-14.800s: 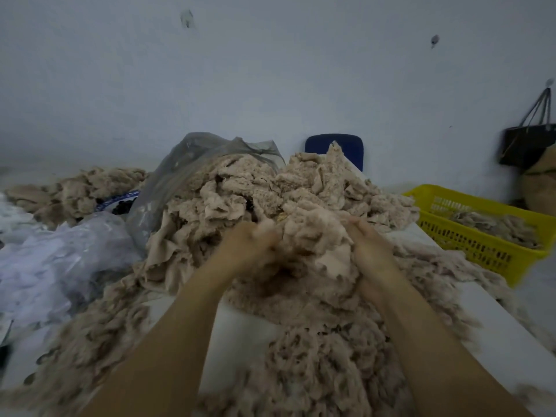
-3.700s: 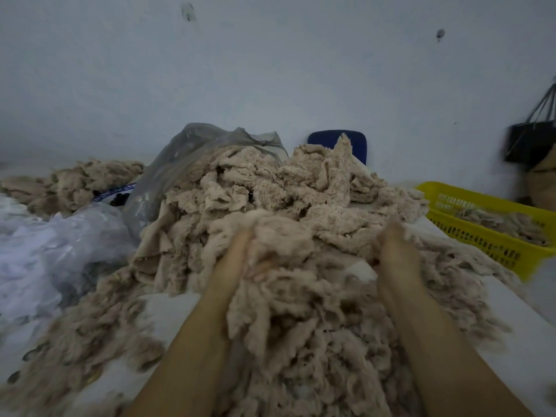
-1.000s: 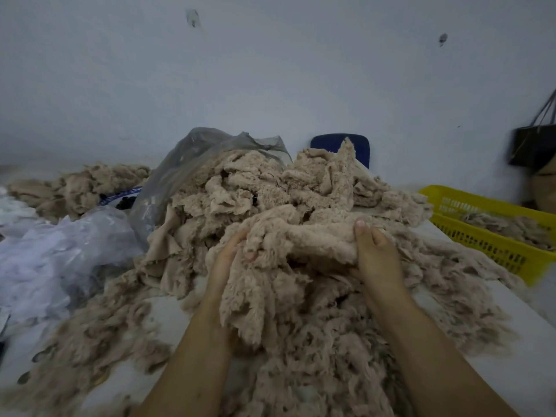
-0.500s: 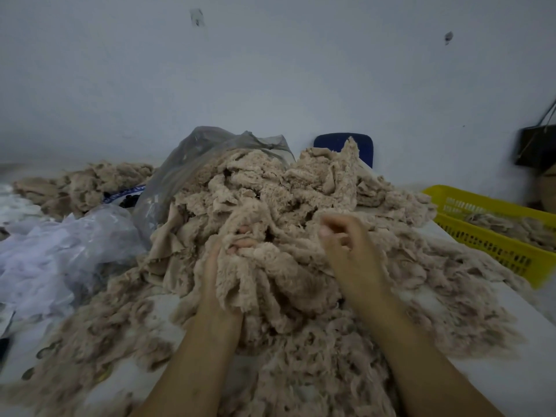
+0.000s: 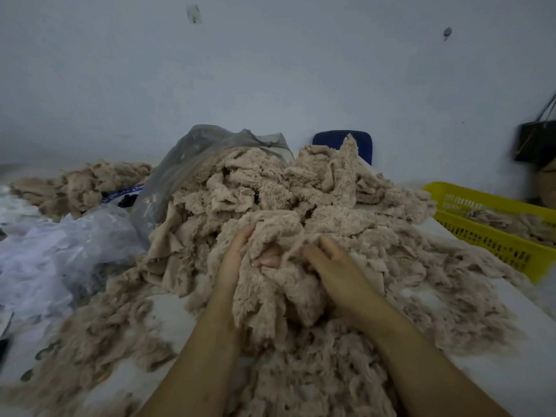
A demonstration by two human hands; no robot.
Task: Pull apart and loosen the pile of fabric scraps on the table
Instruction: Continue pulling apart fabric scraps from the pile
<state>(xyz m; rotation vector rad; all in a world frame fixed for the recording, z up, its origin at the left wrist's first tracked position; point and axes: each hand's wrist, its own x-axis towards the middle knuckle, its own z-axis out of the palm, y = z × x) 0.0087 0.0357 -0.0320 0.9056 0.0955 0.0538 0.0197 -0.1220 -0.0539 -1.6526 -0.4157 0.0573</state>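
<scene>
A big heap of beige fabric scraps (image 5: 301, 194) covers the middle of the white table (image 5: 481, 371), with loosened fluffy scraps spread around its foot. My left hand (image 5: 233, 263) is dug into the front of the heap, fingers curled around a clump of scraps (image 5: 270, 293) that hangs down over the wrist. Close beside it, my right hand (image 5: 337, 269) grips the same clump from the right, fingertips buried in the fabric. Both forearms reach in from the bottom edge.
A grey plastic bag (image 5: 192, 164) lies behind the heap on the left, with crumpled white plastic (image 5: 54, 257) nearer me. A second beige pile (image 5: 81, 185) sits far left. A yellow basket (image 5: 493, 233) with scraps stands at right, a blue chair back (image 5: 331, 142) behind, a black bag (image 5: 535, 139) on the wall.
Over the last second both hands came down from a raised, stretched clump and closed together on the front of the heap. My right hand shifted left and lower.
</scene>
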